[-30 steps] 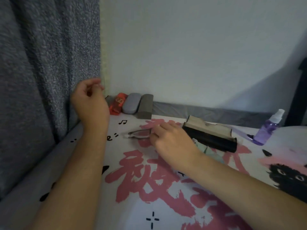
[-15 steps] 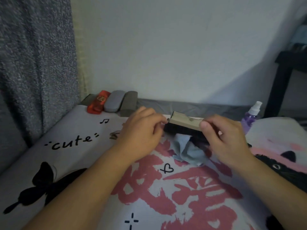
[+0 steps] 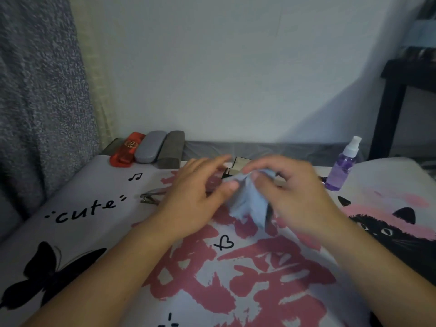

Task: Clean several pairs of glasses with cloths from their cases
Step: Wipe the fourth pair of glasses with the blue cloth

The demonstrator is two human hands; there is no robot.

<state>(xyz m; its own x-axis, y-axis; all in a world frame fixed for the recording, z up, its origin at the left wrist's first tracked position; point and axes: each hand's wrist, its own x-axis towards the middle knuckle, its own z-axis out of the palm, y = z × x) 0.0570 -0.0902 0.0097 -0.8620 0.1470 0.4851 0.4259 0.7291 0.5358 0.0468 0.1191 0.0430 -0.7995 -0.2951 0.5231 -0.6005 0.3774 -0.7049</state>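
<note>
Here your right hand and left hand pinch the blue cloth with clamped fingers above the printed worktop; glasses lie left, the open case just behind.

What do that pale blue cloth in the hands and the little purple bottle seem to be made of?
The blue cloth looks like thin, soft, matte fabric, perhaps microfibre: it drapes and creases limply from the fingers. The spray bottle seems clear, glossy plastic: purple shows through it, and its white cap looks opaque.
</note>
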